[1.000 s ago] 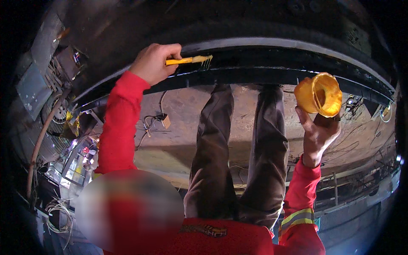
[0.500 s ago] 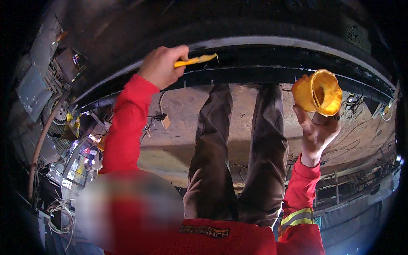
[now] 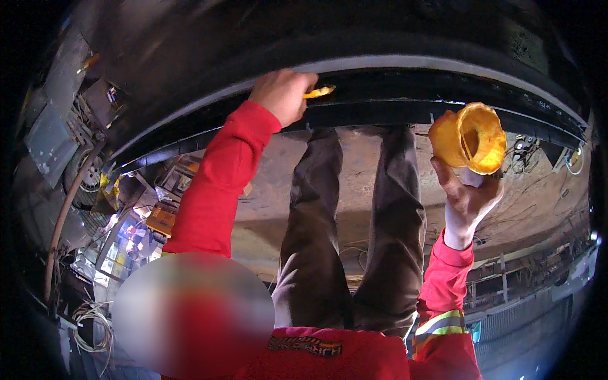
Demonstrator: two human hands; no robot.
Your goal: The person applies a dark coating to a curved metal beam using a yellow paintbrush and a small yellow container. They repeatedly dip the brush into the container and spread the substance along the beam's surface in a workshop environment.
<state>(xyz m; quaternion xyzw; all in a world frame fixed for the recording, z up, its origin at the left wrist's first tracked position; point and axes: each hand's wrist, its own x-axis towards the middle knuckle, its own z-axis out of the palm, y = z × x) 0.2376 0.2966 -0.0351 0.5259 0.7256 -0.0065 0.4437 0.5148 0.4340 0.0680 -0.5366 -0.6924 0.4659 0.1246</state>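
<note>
My left hand [image 3: 285,96] is closed around a small yellow paintbrush [image 3: 318,92]. Its pale tip points right and lies over, or against, the dark face of a long black metal beam [image 3: 380,82]; whether it touches I cannot tell. At the right, my right hand [image 3: 472,193] grips a yellow-orange cup [image 3: 448,140] from below, thumb on its near side. The cup has an uneven, wavy rim and is tilted so that its mouth shows. What lies deep inside it is hard to make out.
A pale strip [image 3: 405,61] runs along the beam's far side. Left are a wheel [image 3: 90,174], a brown pipe [image 3: 65,221], an orange-yellow box [image 3: 161,220] and coiled cable [image 3: 94,326]. Cables [image 3: 522,152] lie on the floor at right. My legs [image 3: 396,221] stand close to the beam.
My left hand has moved right along the beam with the paintbrush, and less of its handle shows. My right hand and the cup have shifted slightly left.
</note>
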